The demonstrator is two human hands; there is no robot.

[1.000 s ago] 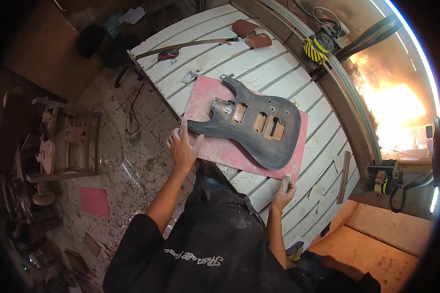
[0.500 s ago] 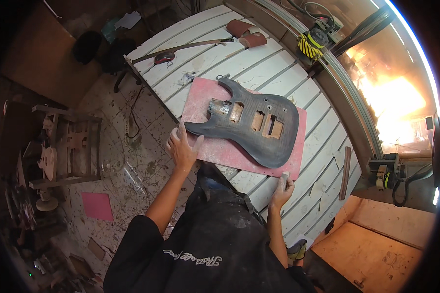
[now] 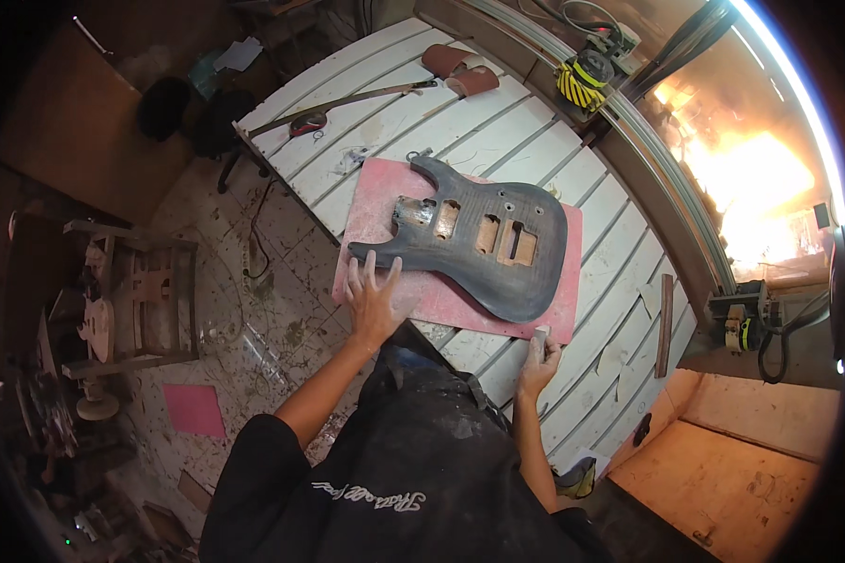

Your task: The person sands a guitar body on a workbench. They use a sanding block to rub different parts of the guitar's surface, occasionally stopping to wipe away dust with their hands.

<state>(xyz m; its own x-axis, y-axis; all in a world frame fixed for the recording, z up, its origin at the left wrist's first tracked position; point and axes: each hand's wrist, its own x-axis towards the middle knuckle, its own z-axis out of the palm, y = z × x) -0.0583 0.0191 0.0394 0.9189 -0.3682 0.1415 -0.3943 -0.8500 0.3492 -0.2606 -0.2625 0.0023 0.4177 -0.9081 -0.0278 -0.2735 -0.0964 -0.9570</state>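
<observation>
A dark grey electric guitar body (image 3: 526, 225) with bare-wood cavities lies flat on a pink board (image 3: 361, 211), which rests on a white slatted table (image 3: 620, 272). My left hand (image 3: 373, 305) is spread, its dusty fingertips on the near horn of the body and the palm over the board's near-left edge. By the board's near-right corner, my right hand (image 3: 538, 369) is closed around a small pale grey block (image 3: 541, 332). The block's exact kind is too small to tell. My right hand stays apart from the guitar body.
Reddish-brown rolls (image 3: 472, 81), a long strip (image 3: 347, 105) and a tape measure (image 3: 308, 123) lie at the table's far side. A machine rail (image 3: 662, 178) runs along the right. A wooden strip (image 3: 665, 324) lies near the right edge. A wooden rack (image 3: 131, 366) stands left.
My left hand has moved from the horn's tip at the board's edge to the top of the horn, fingers spread. My right hand still holds the grey block. The view has shifted slightly.
</observation>
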